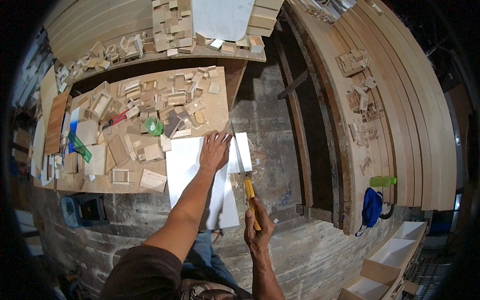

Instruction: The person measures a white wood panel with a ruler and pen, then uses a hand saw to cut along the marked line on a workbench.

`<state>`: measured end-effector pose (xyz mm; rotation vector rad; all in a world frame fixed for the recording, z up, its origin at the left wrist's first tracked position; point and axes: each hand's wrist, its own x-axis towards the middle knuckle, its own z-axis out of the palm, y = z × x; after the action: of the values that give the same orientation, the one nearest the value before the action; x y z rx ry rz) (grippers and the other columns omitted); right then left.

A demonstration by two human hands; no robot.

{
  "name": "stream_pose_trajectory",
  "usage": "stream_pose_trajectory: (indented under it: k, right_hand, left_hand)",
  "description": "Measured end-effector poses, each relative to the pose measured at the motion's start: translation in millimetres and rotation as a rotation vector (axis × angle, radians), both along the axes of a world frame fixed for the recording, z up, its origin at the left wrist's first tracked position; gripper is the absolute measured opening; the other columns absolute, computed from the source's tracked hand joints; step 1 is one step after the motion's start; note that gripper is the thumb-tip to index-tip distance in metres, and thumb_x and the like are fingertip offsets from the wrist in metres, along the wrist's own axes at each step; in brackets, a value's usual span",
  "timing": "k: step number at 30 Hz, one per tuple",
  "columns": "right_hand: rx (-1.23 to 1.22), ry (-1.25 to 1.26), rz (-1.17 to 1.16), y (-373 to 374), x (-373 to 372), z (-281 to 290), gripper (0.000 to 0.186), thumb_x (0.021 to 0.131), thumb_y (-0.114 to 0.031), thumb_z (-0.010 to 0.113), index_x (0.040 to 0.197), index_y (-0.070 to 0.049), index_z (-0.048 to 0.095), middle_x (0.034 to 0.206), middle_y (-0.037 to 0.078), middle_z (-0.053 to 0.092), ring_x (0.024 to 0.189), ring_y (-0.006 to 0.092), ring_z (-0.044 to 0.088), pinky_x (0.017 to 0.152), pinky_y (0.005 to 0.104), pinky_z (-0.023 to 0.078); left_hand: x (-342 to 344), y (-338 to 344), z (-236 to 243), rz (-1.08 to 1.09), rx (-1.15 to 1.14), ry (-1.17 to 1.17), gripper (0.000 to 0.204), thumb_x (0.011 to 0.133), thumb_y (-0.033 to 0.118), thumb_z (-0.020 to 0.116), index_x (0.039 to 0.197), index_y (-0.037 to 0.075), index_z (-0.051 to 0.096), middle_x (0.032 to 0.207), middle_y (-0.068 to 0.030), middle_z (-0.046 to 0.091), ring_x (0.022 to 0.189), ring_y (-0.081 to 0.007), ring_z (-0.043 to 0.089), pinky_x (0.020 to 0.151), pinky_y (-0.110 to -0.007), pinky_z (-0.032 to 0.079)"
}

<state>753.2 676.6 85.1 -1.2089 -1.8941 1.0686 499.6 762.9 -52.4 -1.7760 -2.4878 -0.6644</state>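
A white board [186, 159] lies over the right edge of the low worktable, part of it jutting out past the edge. My left hand [215, 151] rests flat on it, fingers stretched out, close to the saw blade. In my right hand [258, 227] is the yellow handle of a handsaw [250, 192], the fingers closed around it. Its thin blade [239, 145] points away from me across the board's right part. A white strip [242, 150] shows just right of the blade; whether it is still joined to the board, I cannot tell.
Small wooden boxes and offcuts cover the worktable [210, 117], with a green bottle [154, 126], red-handled pliers [117, 119] and a green ruler [80, 146]. A blue stool [84, 211] stands below. Along the right runs a bench [370, 190] bearing wooden pieces, a green bottle [383, 181] and a blue bag [371, 206].
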Motion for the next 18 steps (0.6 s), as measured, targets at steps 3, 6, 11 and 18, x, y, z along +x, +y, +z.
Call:
stream_pose_trajectory:
  k: [3,6,11,18]
  right_hand:
    - [0.014,0.007,0.004,0.2,0.2,-0.5,0.04,0.102,-0.021,0.06,0.132,0.005,0.061,0.116,0.025,0.071,0.098,0.0256,0.073,0.08,0.0358,0.059]
    - [-0.009,0.007,0.008,1.5,0.2,3.2,0.039,0.101,-0.019,0.06,0.133,0.005,0.061,0.117,0.026,0.071,0.101,0.0272,0.073,0.083,0.0373,0.059]
    - [-0.01,-0.019,0.014,3.6,-1.2,7.9,0.038,0.101,-0.017,0.061,0.132,0.005,0.061,0.119,0.027,0.069,0.108,0.03,0.071,0.088,0.0402,0.057]
    - [-0.055,-0.029,-0.014,8.1,-3.5,7.6,0.034,0.1,-0.014,0.061,0.129,0.005,0.063,0.113,0.025,0.072,0.1,0.0269,0.074,0.082,0.0364,0.059]
  left_hand:
    - [-0.1,-0.2,-1.8,0.005,-0.004,0.004,0.038,0.094,0.017,0.056,0.131,0.011,0.064,0.134,-0.0092,0.055,0.126,-0.0302,0.046,0.107,-0.046,0.036]
    - [-0.8,-0.1,0.1,-0.001,-0.013,0.0,0.038,0.095,0.017,0.056,0.131,0.011,0.064,0.134,-0.0091,0.055,0.126,-0.0299,0.045,0.108,-0.046,0.036]
    - [0.0,-0.3,3.1,-0.001,-0.03,0.017,0.04,0.095,0.019,0.056,0.133,0.011,0.062,0.134,-0.0089,0.054,0.126,-0.0296,0.045,0.107,-0.046,0.036]
    - [0.3,1.2,0.3,0.009,-0.055,0.042,0.043,0.095,0.018,0.056,0.137,0.014,0.061,0.131,-0.0053,0.054,0.128,-0.0258,0.045,0.109,-0.045,0.034]
